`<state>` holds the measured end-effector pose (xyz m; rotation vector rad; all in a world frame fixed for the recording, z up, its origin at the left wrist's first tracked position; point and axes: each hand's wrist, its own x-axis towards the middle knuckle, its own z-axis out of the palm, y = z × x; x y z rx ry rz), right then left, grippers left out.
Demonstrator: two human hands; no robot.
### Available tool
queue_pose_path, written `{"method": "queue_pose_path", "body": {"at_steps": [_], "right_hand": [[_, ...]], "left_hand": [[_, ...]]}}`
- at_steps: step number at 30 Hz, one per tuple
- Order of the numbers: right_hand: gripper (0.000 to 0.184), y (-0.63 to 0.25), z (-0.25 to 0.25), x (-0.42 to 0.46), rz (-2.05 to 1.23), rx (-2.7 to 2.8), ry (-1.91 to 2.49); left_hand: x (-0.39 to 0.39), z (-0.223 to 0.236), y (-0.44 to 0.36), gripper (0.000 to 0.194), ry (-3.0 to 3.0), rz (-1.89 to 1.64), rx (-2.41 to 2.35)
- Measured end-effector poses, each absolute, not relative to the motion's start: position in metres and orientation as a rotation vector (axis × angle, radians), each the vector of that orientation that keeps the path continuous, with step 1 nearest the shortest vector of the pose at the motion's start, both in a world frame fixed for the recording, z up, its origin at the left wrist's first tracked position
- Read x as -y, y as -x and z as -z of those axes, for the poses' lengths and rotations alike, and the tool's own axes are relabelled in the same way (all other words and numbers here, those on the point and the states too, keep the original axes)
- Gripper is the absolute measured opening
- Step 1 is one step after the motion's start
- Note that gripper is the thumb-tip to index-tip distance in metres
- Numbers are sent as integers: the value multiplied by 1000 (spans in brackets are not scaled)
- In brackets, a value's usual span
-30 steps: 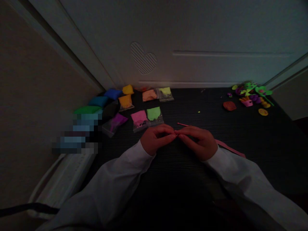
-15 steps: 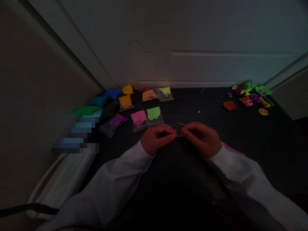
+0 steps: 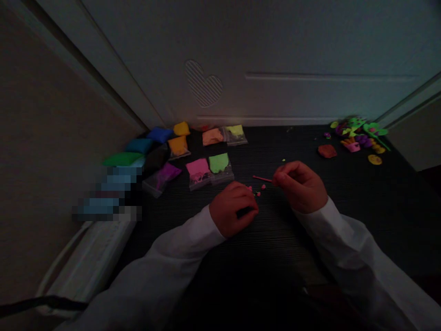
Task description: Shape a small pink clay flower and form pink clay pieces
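My left hand (image 3: 233, 209) is over the dark table, thumb and fingertip meeting with a dark gap behind them; anything between the tips is too small to make out. Just beyond its fingers lie small pink clay bits (image 3: 263, 186) with traces of green. My right hand (image 3: 303, 187) is closed in a pinch at the right end of a thin pink stick (image 3: 262, 178), whose knobbed left end points toward the left hand. Its fingers cover the rest of the stick.
Bags of coloured clay, including pink (image 3: 199, 171) and light green (image 3: 219, 163), lie left and back. A reddish-brown lump (image 3: 327, 151) and small clay figures (image 3: 365, 138) are at the right. A white power strip (image 3: 93, 262) is at the left, a white panel (image 3: 292, 55) behind.
My hands have moved apart: the right went right and slightly up to the stick's end, the left dropped a little. Small pink bits once between the fingers now lie uncovered on the table.
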<state>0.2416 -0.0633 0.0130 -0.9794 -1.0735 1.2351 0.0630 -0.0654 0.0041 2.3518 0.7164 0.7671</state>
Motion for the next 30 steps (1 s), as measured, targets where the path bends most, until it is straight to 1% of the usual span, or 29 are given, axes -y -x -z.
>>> {"method": "queue_pose_path", "body": {"at_steps": [5,13,15,18,19,25,30], "right_hand": [[14,-241,-14,62,-1235,1036,966],[15,-241,-13,63,-1236,1008,960],[15,-241,-12,63,-1241,1007,964],[14,-241,-13,62,-1253,987,950],[14,-241,-13,62,-1255,977,948],[8,-243,-14,62,-1274,987,959],[4,-242,-15,62,-1289,998,960]], "left_hand": [[65,-2,-63,11,-2397,-728,-672],[65,-5,-60,11,-2148,-734,-834],[65,-6,-60,17,-2097,-747,-840],[64,-5,-60,35,-2083,-758,-805],[63,-4,-59,37,-2091,-759,-800],[59,-1,-59,19,-2156,-813,-773],[59,-1,-58,17,-2134,-763,-876]]}}
